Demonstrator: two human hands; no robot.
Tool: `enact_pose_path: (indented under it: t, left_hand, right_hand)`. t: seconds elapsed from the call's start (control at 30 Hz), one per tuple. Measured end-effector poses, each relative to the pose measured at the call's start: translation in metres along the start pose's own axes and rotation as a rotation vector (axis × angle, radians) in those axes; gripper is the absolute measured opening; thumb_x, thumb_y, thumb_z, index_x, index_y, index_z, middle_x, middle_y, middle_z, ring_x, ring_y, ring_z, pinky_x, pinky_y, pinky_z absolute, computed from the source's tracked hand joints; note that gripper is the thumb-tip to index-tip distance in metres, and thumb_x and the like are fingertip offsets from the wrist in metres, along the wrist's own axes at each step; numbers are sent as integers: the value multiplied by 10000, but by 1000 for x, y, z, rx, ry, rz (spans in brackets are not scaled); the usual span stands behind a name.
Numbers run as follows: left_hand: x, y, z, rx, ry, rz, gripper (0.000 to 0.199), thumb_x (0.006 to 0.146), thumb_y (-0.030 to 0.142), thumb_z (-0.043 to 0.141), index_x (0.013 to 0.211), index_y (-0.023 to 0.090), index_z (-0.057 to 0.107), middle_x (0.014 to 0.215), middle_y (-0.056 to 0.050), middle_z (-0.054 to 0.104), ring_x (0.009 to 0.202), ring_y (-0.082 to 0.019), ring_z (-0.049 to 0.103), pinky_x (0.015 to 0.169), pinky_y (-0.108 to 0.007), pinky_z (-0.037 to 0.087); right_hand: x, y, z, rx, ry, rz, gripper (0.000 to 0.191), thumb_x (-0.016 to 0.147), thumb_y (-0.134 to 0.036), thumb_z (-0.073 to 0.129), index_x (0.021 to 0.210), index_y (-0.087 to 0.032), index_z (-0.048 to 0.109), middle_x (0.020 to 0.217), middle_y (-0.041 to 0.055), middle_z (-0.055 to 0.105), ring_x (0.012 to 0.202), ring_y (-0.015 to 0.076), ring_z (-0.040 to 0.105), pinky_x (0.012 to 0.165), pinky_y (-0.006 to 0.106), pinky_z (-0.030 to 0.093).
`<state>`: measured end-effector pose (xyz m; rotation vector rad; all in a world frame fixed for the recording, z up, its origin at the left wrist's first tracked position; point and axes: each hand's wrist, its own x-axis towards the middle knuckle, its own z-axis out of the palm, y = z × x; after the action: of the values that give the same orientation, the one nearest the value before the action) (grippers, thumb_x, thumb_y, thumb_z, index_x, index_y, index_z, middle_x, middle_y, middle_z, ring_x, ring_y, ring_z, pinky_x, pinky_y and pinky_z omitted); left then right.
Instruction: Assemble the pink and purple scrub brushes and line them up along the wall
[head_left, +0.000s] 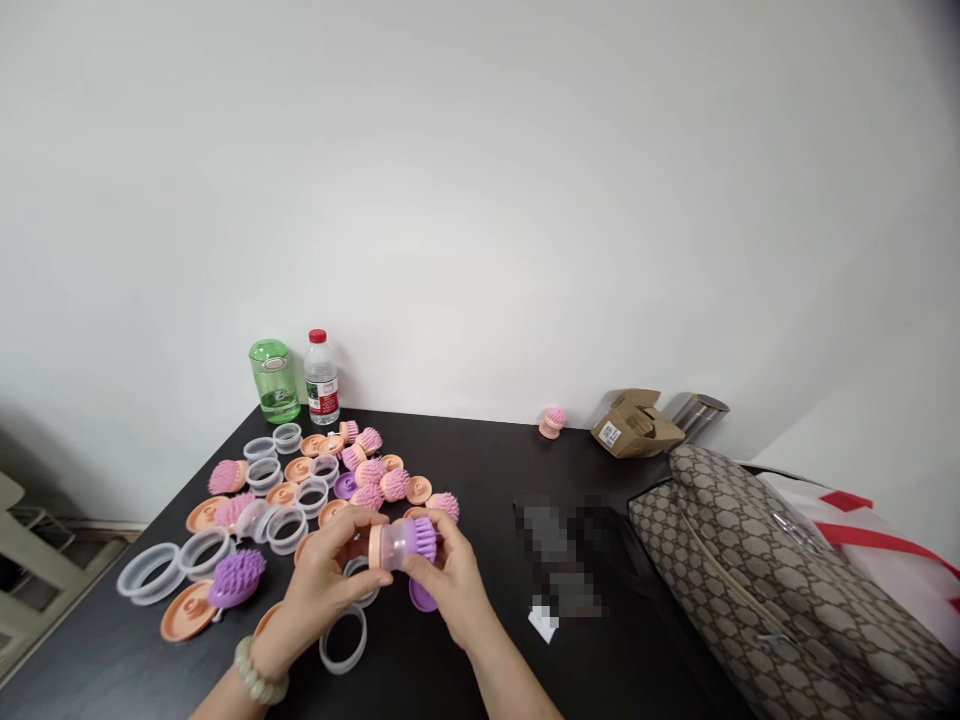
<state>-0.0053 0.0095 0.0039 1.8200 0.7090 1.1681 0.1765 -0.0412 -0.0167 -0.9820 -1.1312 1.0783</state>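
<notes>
Left hand (322, 580), right hand (450, 585) closed on a clear brush body (397, 545)
Peach cap (374, 547), purple bristles (424, 540); pink brush heads (371, 485), clear rings (343, 640) close by

Single head-worn view, looking forward and down over a flat black tabletop (480, 470) from close above the grip. The left hand (319, 590) and right hand (450, 590) sit low-centre; a white painted wall (480, 180) fills the frame beyond and above them.
</notes>
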Motion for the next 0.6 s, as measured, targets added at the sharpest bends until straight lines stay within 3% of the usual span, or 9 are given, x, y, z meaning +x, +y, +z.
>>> enact_pose_path:
  t: [0.13,0.27,0.47,0.6]
  left_hand:
    - [0,0,1,5,8,-22,434,773,537,769,1042,204,697,915,-60,683,798,-213,664,675,-287,565]
    - [-1,0,0,6,18,-31,435,784,548,750,1030,193,698,917,-66,681,787,-209,657,657,-284,563]
    - [-2,-1,1,-21,-1,-35,395,755,463,798,1027,200,684,923,-54,657,813,-208,641,689,-289,560]
    - [-1,2,3,-149,-4,-162,381,786,494,751,1004,192,670,833,-25,593,684,-167,582,558,-258,533]
  right_hand:
    - [-3,-8,1,-5,-55,-66,508,688,-377,863,1132,-278,635,1104,31,669,1011,249,652,902,368,509]
    - [-4,-8,2,12,-90,-85,627,670,-365,883,1224,-294,596,1243,52,622,1128,265,618,959,376,494]
    - [-2,-2,0,-33,-50,-6,532,693,-459,857,1121,-251,621,1027,24,677,938,233,662,859,348,521]
    - [-2,-4,0,-62,-35,-58,569,636,-418,896,1120,-269,635,1057,27,676,945,236,663,831,336,532]
